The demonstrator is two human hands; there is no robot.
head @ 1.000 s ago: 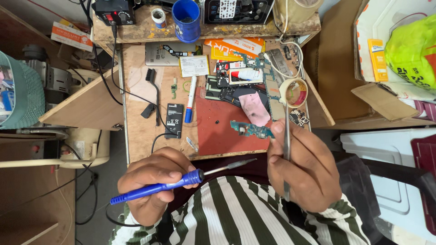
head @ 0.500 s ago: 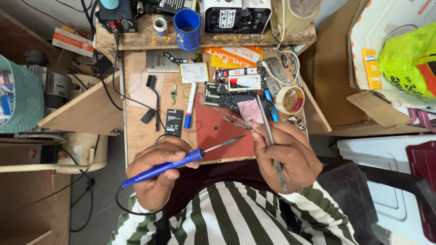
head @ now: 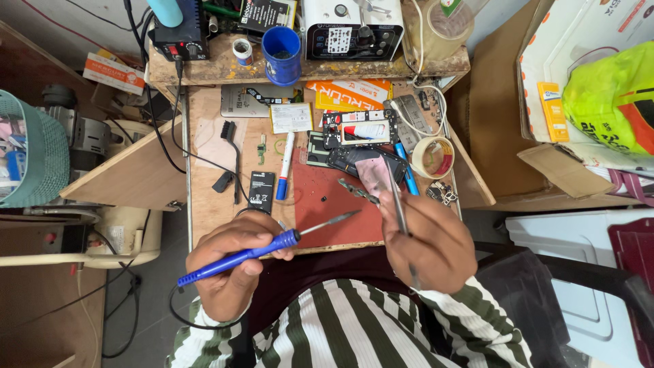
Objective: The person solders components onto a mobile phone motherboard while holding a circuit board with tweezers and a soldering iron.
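Head view looks down on your small wooden workbench (head: 211,143), crowded around the dark red work mat (head: 327,211). At the back of the mat lies an opened phone with a pinkish panel (head: 371,170), a roll of tan tape (head: 432,157) just to its right and a blue-and-white marker pen (head: 285,167) to its left. A black rectangular battery (head: 260,191) lies beside the mat's left edge, and a blue plastic cup (head: 281,54) stands on the rear shelf. A narrow green circuit strip (head: 357,191) rests on the mat between the phone and your hands.

Your left hand (head: 231,269) is closed around the blue-handled soldering iron (head: 252,253). Its long axis runs from lower left to upper right, the metal tip over the mat's near part, pointing toward your right hand. Your right hand (head: 426,245) is closed on thin metal tweezers (head: 398,204), which run nearly straight away from you, tips near the phone; whether they touch it is hard to tell.
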